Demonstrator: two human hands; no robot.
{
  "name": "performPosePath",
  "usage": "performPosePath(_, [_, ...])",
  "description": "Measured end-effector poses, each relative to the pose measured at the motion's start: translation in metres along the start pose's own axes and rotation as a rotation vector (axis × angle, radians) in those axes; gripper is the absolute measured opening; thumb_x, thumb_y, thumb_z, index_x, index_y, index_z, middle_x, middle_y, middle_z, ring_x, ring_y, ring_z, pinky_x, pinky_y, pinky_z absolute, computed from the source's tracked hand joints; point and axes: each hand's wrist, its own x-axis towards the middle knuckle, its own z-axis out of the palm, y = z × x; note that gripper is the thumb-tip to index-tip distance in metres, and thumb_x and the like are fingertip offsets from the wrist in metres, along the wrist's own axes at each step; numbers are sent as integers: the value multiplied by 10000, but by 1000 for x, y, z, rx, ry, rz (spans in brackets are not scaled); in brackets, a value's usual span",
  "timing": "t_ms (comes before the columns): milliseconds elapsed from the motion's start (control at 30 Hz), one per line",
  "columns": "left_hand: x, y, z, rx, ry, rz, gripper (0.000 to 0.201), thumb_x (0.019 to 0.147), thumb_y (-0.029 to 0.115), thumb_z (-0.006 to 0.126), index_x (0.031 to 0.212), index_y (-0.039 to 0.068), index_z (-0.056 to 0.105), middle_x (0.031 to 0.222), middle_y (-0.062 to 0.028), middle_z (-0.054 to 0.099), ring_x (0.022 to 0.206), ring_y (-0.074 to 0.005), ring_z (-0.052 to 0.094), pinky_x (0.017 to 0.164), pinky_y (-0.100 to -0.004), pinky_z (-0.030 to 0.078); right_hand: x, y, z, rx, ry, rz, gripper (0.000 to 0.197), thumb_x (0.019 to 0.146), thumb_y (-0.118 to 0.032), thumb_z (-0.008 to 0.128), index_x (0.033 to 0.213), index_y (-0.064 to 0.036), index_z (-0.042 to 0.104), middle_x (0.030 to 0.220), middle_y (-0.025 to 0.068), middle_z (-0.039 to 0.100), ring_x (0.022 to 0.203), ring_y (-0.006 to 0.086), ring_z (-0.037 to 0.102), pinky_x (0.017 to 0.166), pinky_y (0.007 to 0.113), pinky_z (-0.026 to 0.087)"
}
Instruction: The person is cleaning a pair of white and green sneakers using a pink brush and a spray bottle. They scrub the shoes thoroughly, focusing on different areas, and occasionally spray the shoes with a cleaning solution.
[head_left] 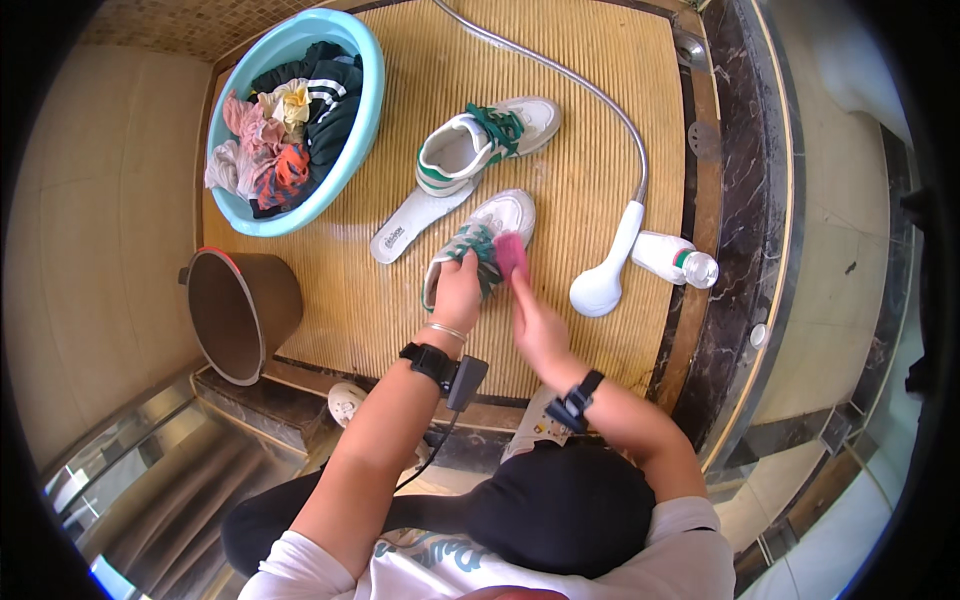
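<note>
My left hand point(459, 292) is closed on a white sneaker point(508, 212) with green laces, gripping it near the ankle opening. In my right hand point(540, 328) is a small pink scrubber point(511, 254), pressed against the side of that sneaker by the laces. Whether it has bristles or is a sponge I cannot tell. Just beyond lies the matching sneaker point(535, 122), its toe pointing away to the right. A pale insole point(412, 226) lies flat beside it, one end next to the shoe's heel.
A light-blue basin point(372, 100) of clothes stands at the far left. A brown bucket point(275, 300) lies tipped nearer me. On the right are a white shower head point(600, 288) with its metal hose point(590, 85) and a bottle point(662, 256), all on the ribbed yellowish floor point(350, 310).
</note>
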Motion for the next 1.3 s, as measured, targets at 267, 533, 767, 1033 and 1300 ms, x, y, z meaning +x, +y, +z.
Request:
performPosePath(267, [-9, 7, 9, 66, -28, 64, 333, 1021, 146, 508, 1284, -58, 512, 1220, -111, 625, 1069, -194, 630, 909, -313, 510, 85, 0, -26, -47, 127, 109, 518, 985, -150, 501, 1484, -199, 373, 793, 218, 637, 689, 422, 636, 610, 515, 497])
performPosePath(533, [-73, 23, -24, 1363, 19, 344, 372, 791, 161, 734, 994, -58, 514, 851, -276, 651, 801, -441, 639, 707, -478, 510, 19, 12, -18, -88, 57, -24, 548, 959, -146, 566, 1479, -222, 410, 714, 186, 615, 633, 370, 631, 539, 464, 477])
performPosePath(767, [-61, 19, -25, 723, -177, 362, 238, 902, 79, 643, 1107, 8, 545, 886, -122, 684, 780, -226, 672, 687, -333, 528, 12, -10, -27, 48, 97, -55, 538, 948, -130, 579, 1462, -207, 443, 738, 185, 626, 661, 368, 638, 583, 462, 495])
performPosePath(1033, [-51, 12, 8, 26, -252, -51, 171, 1012, 156, 549, 1162, 79, 584, 976, 30, 658, 840, -61, 600, 754, -237, 488, 11, -15, -75, -71, 113, -75, 483, 945, -140, 572, 1416, -222, 503, 729, 170, 626, 632, 369, 635, 551, 467, 488])
performPosePath(1300, [-40, -4, -9, 114, -157, -136, 244, 1044, 355, 492, 1071, 136, 594, 738, 78, 513, 598, -49, 433, 558, -217, 356, -27, -5, -80, -333, -174, -280, 537, 972, -229, 550, 1486, -291, 411, 548, 85, 522, 452, 239, 580, 394, 401, 438])
